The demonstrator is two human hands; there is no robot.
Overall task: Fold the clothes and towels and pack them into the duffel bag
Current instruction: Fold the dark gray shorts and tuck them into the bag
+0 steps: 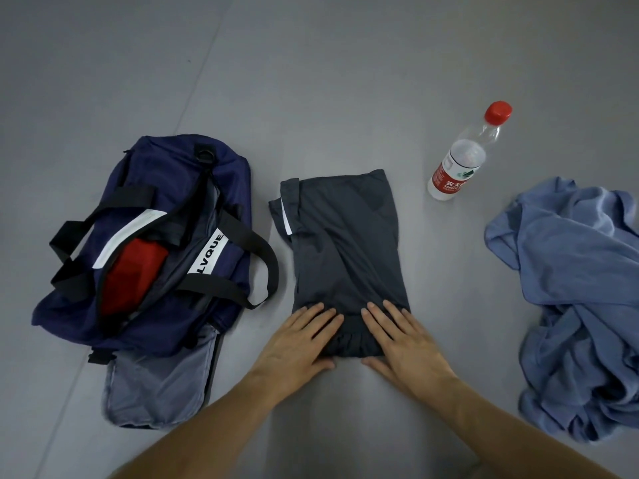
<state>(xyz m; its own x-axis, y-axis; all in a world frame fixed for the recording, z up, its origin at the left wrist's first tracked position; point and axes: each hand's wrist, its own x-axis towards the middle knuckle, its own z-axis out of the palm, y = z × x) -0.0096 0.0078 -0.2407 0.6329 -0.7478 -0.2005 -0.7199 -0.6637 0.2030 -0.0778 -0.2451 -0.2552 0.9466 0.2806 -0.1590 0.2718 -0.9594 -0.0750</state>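
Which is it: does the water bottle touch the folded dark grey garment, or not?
Apart. The head view shows bare grey floor between the water bottle and the dark grey garment.

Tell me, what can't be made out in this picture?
Head view:
Red item in the duffel bag: mostly covered by the bag's flaps and straps.
Blue cloth: cut off by the right edge.
Grey garment: near edge lies under the left hand and right hand.
Bottle label: print too small.

Grey floor [345,81] w/ 4 items: navy duffel bag [166,188] left, folded dark grey garment [345,243] centre, water bottle [460,160] far right, crumpled blue garment [581,271] right edge.
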